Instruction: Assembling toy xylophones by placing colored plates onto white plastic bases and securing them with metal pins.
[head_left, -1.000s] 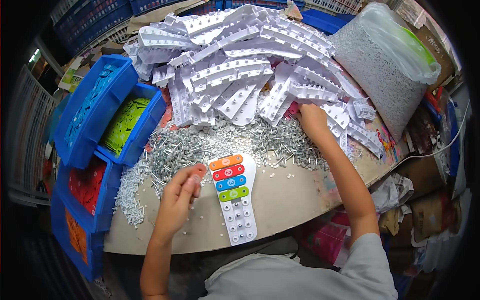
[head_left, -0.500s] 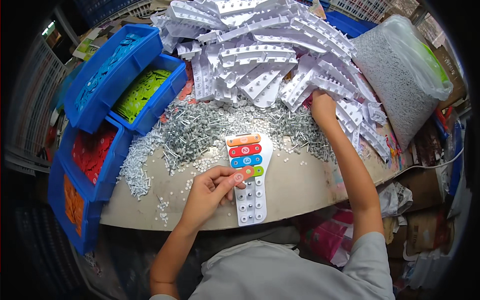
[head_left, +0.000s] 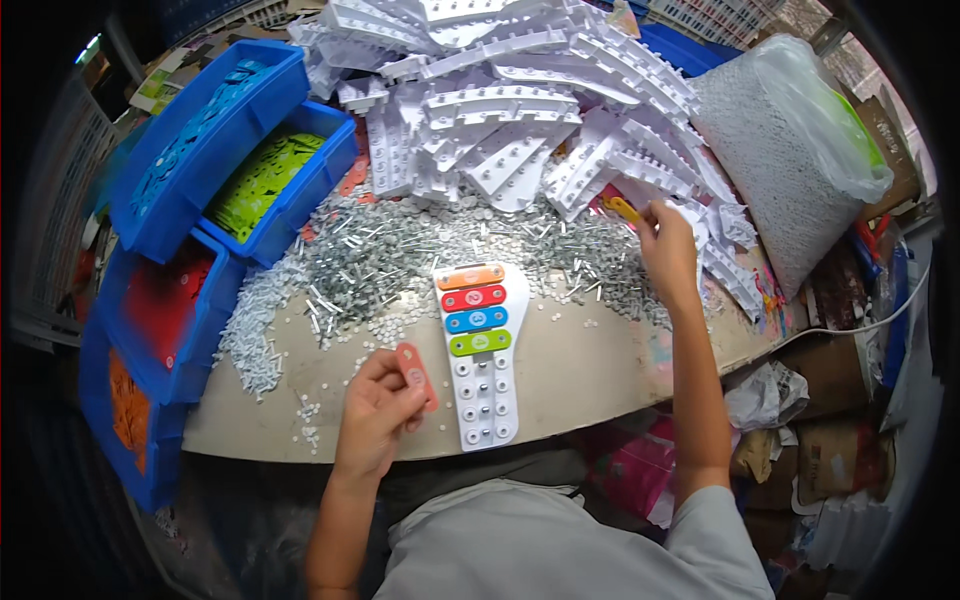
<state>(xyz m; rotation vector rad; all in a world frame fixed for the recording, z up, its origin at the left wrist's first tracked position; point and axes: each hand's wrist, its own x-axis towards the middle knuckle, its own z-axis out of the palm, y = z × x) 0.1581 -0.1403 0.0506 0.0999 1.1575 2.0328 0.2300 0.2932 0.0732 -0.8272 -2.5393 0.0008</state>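
My left hand [head_left: 372,418] pinches a salmon-coloured plastic strip [head_left: 417,378] with rounded ends, held just left of a white plastic board [head_left: 497,404]. That board lies on the table before me. Across its upper half sit an orange strip [head_left: 471,277], a red strip [head_left: 474,298], a blue strip [head_left: 477,319] and a green strip [head_left: 480,342]. Its lower half shows bare round sockets in two columns, with metal pins between them. On the right, my right hand [head_left: 670,252] grips a yellow strip [head_left: 623,209] by one end, beside the heap of white plastic parts [head_left: 510,110].
Metal rivets [head_left: 370,245] and small white discs [head_left: 405,322] are strewn behind the board; pale pins [head_left: 255,340] lie leftward. Blue bins [head_left: 285,215] with coloured strips stand at left. A clear bag of grey pellets [head_left: 775,150] stands at right; a cable [head_left: 850,331] runs past the edge.
My left hand has drawn left, away from the board, with the salmon strip, uncovering the green strip. My right hand has pulled back from the white heap, and a yellow strip now shows in it.
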